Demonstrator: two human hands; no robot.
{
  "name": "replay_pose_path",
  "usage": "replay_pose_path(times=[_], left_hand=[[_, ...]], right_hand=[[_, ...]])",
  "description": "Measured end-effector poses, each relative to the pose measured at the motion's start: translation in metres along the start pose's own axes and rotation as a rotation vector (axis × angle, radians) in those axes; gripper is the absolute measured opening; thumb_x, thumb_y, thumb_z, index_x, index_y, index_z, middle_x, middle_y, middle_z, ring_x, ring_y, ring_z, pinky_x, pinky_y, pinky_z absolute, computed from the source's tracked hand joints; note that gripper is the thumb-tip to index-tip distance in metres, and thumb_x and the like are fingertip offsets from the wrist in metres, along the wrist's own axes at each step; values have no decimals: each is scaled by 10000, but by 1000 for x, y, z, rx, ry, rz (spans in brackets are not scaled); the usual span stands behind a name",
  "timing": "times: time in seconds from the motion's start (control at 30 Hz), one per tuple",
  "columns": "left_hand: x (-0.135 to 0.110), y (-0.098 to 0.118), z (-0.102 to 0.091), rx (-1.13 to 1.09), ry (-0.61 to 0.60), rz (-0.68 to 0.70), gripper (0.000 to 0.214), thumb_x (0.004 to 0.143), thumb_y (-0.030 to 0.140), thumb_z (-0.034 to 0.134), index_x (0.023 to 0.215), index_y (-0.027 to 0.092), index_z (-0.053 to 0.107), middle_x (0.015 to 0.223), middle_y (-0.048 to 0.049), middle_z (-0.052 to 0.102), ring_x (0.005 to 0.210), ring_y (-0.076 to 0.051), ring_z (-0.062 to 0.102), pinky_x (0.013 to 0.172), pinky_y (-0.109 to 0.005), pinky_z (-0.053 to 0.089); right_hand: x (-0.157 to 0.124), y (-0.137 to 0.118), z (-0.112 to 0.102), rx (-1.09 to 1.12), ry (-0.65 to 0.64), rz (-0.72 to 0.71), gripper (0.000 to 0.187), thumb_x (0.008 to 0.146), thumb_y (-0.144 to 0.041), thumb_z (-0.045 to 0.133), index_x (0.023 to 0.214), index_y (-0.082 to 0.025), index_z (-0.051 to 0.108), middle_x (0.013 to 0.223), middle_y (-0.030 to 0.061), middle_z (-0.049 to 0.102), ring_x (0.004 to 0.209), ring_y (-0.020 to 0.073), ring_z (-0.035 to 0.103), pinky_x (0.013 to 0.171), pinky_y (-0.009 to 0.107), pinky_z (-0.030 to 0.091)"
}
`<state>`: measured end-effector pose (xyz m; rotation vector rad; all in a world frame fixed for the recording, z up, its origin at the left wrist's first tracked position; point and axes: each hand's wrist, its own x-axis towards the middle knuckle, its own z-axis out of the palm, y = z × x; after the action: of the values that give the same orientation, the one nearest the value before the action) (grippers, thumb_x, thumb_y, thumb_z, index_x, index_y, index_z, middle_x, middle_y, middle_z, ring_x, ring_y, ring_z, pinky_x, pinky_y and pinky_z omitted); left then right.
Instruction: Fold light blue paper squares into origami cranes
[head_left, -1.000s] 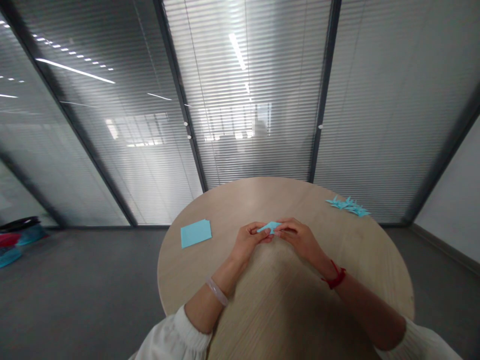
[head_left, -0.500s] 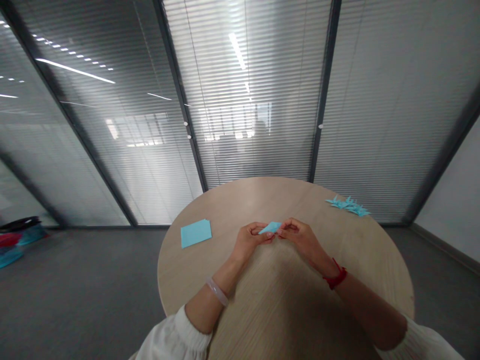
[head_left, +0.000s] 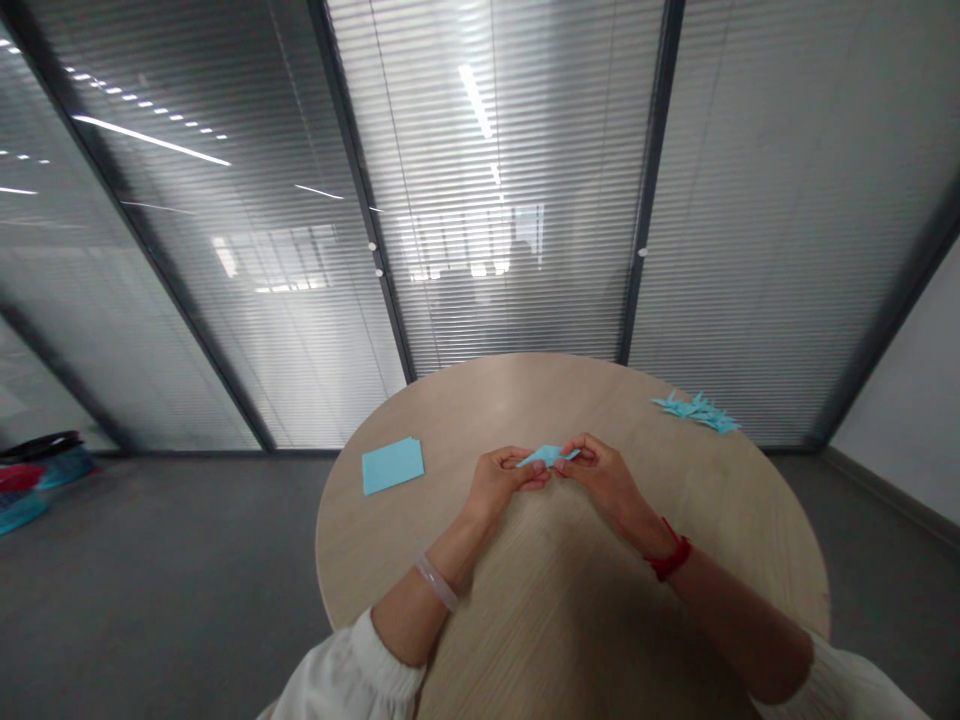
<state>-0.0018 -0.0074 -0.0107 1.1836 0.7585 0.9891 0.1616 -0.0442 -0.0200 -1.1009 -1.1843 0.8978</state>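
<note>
Head camera, looking forward and down over a round pale-wood table [head_left: 750, 520]: a person sits at its near edge with both forearms reaching in across the top. The left hand [head_left: 499, 482] and the right hand [head_left: 606, 476] are both closed into a pinch, fingers curled inward, and between them they grip a small folded light-blue paper piece [head_left: 547, 456]. The left hand has its left end and the right hand its right end, with the fingertips of the two hands close together around it. The piece sits near the middle of the table, and I cannot tell whether it touches the wood.

A translucent pale bangle [head_left: 436, 582] circles the left wrist, and a red cord bracelet [head_left: 667, 552] is tied around the right. Cream knit sleeves [head_left: 349, 665] cover both forearms up to the wrists' near side.

To the left of the hands, well apart from them, lies a flat square of light-blue paper [head_left: 393, 465]. Toward the far right edge of the table sits a loose cluster of small folded light-blue paper figures [head_left: 696, 412]. Beyond the table stand glass partitions with slatted blinds [head_left: 510, 200], and colourful bags [head_left: 37, 480] lie on the grey floor [head_left: 165, 570] at the far left.
</note>
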Motion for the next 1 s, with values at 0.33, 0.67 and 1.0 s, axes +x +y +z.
replay_pose_path(times=[0.33,0.67,1.0], left_hand=[[0,0,0,-26,12,13,404,549,275,857,856,136,634,692,-36,722,658,-156,692,693,-271,560],[2,3,1,136,-24,71,379,579,252,832,872,153,613,660,-8,714,601,-158,679,636,-271,550],[0,6,0,104,15,81,401,594,213,817,907,157,572,661,-14,715,611,-146,679,642,-254,545]], right_hand=[[-1,-4,-2,114,13,50,477,545,-341,811,883,-233,493,677,-26,699,589,167,654,576,277,518],[2,-1,-5,96,0,94,526,532,-342,824,904,-223,472,656,-18,712,573,194,691,558,295,565],[-3,-10,-7,208,-90,131,584,666,-338,746,1149,-224,439,755,22,734,765,244,721,662,357,604]])
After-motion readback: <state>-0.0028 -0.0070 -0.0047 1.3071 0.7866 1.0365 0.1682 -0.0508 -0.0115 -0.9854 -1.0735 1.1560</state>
